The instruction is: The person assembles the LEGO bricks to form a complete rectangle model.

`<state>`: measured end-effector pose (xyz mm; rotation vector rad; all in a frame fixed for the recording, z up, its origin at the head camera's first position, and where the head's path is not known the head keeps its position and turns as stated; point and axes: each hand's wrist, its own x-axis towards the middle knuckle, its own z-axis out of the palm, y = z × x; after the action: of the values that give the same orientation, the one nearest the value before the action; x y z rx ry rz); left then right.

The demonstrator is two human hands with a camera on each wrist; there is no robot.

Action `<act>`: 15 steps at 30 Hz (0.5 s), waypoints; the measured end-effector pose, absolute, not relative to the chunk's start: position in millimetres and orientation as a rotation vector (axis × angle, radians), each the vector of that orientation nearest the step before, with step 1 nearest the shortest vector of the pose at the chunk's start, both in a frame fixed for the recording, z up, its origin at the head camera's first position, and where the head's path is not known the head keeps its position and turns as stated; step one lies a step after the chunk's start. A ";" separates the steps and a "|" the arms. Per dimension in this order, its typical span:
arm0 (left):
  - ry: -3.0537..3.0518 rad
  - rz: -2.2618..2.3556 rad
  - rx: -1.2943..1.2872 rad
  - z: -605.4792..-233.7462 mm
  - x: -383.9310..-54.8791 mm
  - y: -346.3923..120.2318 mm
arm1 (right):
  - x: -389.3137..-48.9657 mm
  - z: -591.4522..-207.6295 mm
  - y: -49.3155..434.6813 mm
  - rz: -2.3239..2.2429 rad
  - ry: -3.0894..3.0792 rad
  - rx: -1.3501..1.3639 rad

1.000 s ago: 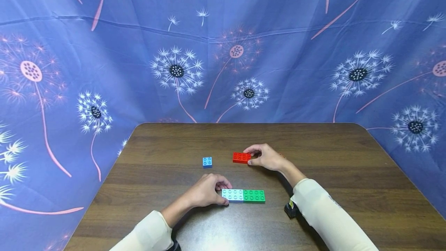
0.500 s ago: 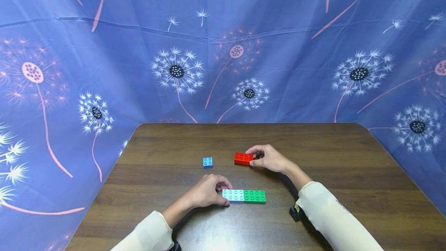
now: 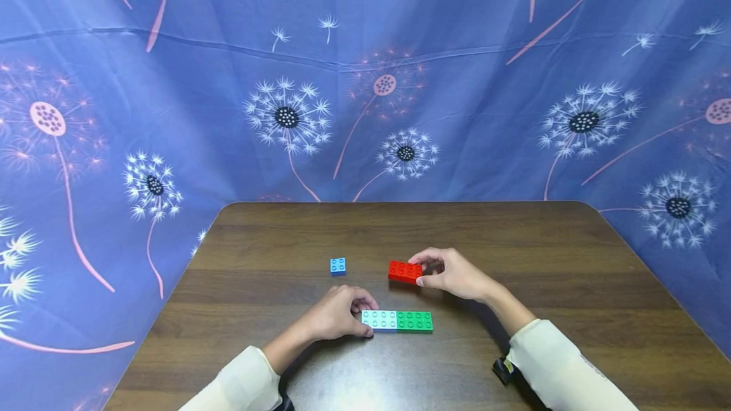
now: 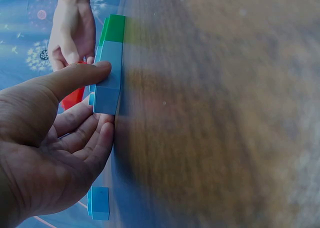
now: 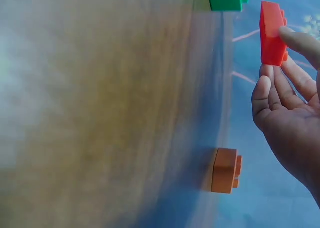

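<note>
My left hand pinches the left end of a light blue building brick, thumb on the near side and fingers on the far side. A green brick lies end to end with it on the right, studs up. In the left wrist view the thumb presses the light blue brick. Farther back, my right hand holds a red brick by its right end between thumb and fingers. The right wrist view shows the red brick raised above the table, slightly tilted.
A small blue brick stands on the wooden table, behind my left hand. An orange brick shows in the right wrist view; my right hand hides it in the head view. A blue patterned cloth hangs behind the table.
My right hand has lifted the red brick and brought it nearer and slightly to the right. The left hand stays on the light blue brick.
</note>
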<state>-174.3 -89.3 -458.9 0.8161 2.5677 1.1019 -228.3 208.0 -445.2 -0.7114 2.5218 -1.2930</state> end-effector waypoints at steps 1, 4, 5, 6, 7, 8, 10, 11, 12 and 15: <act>2.571 1.099 0.817 -458.9 -174.4 -89.3 | -225.5 -444.6 208.2 -1.294 2.514 -0.718; 2.573 1.101 0.815 -458.5 -174.2 -89.2 | -217.1 -443.0 207.9 -1.305 2.492 -0.755; 2.572 1.101 0.811 -458.6 -174.2 -89.1 | -214.3 -442.6 207.8 -1.306 2.486 -0.769; 2.572 1.102 0.811 -458.7 -174.2 -89.1 | -211.6 -442.3 207.6 -1.309 2.479 -0.778; 2.570 1.100 0.808 -458.6 -174.1 -89.1 | -208.8 -442.0 207.5 -1.313 2.472 -0.786; 2.570 1.099 0.806 -458.7 -174.1 -89.1 | -206.1 -441.7 207.3 -1.317 2.464 -0.792; 2.571 1.096 0.803 -459.2 -174.2 -89.1 | -201.2 -441.4 206.8 -1.317 2.450 -0.797; 2.573 1.093 0.803 -459.5 -174.4 -89.0 | -198.9 -441.2 206.4 -1.315 2.443 -0.797; 2.572 1.096 0.804 -459.4 -174.3 -88.9 | -196.8 -440.9 206.2 -1.315 2.435 -0.799; 2.569 1.104 0.810 -458.9 -173.9 -88.4 | -191.2 -440.1 205.1 -1.312 2.426 -0.817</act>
<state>-173.9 -88.4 -458.9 0.8104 2.5685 1.1044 -191.2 205.1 -440.1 -0.8169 2.4256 -1.3116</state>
